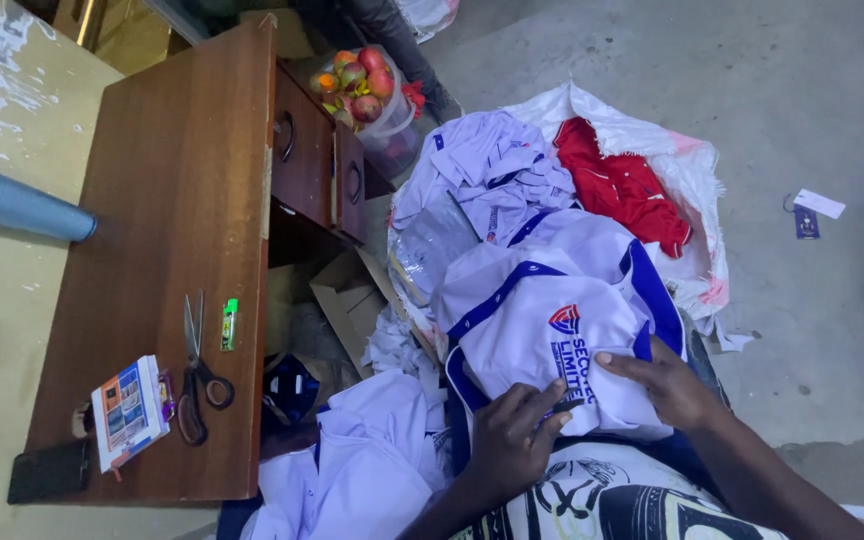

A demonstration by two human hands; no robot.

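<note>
Two hands' grip on one white shirt (542, 340), left hand (512, 440), right hand (667, 385), one scissors (195, 375)

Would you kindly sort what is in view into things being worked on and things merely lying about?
In hand:
- white shirt with blue trim, held by left hand and right hand
- more white shirts
- red garment

Lying about:
- scissors on the wooden desk
- green lighter
- booklet
- bag of fruit
- tag on the floor

Blue cylinder (14, 205) cut off left.
</note>
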